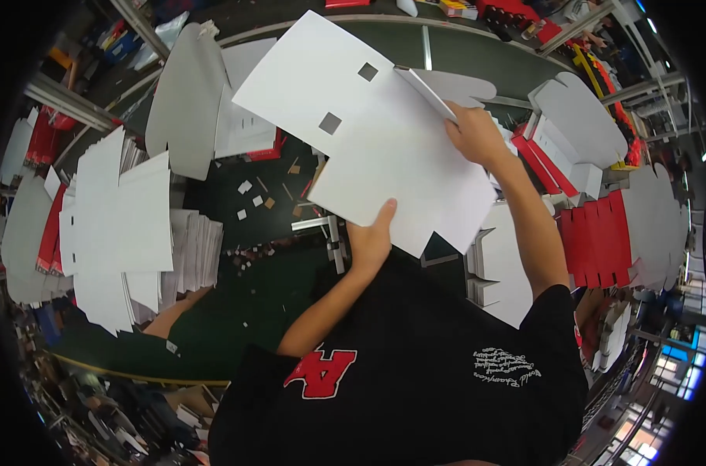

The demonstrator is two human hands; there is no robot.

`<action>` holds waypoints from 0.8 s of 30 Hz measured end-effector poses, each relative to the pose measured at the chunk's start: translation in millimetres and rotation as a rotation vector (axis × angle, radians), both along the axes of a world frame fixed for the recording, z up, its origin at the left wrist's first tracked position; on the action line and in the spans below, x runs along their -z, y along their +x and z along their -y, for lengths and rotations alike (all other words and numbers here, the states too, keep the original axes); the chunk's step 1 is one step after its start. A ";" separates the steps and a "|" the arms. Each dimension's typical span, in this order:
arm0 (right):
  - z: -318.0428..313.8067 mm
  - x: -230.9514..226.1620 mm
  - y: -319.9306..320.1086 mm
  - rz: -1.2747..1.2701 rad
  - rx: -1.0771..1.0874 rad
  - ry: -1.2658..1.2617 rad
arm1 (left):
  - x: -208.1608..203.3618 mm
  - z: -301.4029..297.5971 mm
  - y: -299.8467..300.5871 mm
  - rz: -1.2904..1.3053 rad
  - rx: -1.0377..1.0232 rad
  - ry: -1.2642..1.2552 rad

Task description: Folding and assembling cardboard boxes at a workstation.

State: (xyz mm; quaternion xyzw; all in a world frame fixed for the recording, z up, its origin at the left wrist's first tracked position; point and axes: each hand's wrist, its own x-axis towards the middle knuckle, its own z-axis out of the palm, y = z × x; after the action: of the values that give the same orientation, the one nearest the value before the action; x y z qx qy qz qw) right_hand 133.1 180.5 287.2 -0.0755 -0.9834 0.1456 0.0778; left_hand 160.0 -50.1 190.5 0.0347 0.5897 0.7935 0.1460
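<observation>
A white die-cut cardboard box blank (392, 147) lies tilted in front of my chest, with two small square holes towards its upper left. My left hand (371, 242) grips its lower edge, thumb on top and the other fingers hidden beneath. At the upper right edge, my right hand (475, 133) is closed on a narrow flap that stands up from the blank. Behind that flap a grey rounded cardboard panel (454, 85) shows in part.
White blanks are stacked (120, 225) at the left. Partly folded boxes stand at the upper left (244, 109) and upper right (582, 124). Red-sided cardboard (597, 241) is on the right. Small scraps (252, 202) litter the dark green table beside a metal bracket (329, 225).
</observation>
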 end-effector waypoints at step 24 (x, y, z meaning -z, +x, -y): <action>-52.9 207.8 -96.7 0.279 -0.506 0.163 | 131.5 -120.3 -30.3 0.586 0.155 -0.565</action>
State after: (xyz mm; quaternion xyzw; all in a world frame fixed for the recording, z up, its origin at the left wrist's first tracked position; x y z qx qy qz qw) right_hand 36.5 233.5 79.4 0.1593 -0.9806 0.0692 -0.0911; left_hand 129.7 70.3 59.0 -0.1901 0.7134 0.5634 0.3707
